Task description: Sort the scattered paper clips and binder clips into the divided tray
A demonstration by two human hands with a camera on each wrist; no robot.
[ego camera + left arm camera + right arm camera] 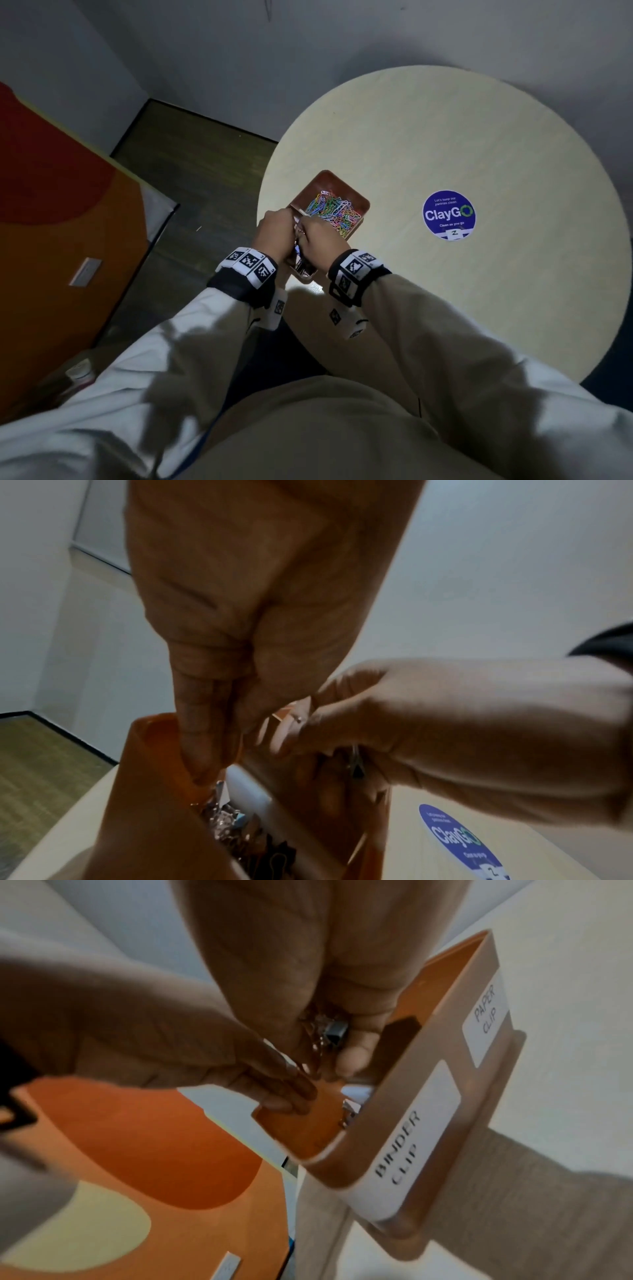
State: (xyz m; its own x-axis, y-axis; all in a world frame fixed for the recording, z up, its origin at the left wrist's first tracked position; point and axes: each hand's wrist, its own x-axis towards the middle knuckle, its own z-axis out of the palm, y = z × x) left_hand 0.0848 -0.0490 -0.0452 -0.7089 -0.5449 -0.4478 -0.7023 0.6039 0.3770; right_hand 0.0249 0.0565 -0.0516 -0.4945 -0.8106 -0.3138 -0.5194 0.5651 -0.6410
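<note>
A brown divided tray (365, 205) stands near the left edge of the round table. Its far compartment holds a heap of coloured paper clips (334, 212); the near one holds dark binder clips (301, 269). Both hands meet over the divider. My right hand (320, 238) curls its fingers round a small bunch of binder clips (334, 1031) above the compartment labelled BINDER CLIP (404, 1148). My left hand (274, 229) lays straight fingers (205, 745) against the tray's wall (154, 777). More binder clips (240, 829) lie below them.
A blue round ClayGo sticker (448, 215) lies on the pale table (479, 137) to the right of the tray. An orange and red panel (68, 205) stands to the left beyond the table edge, over dark floor.
</note>
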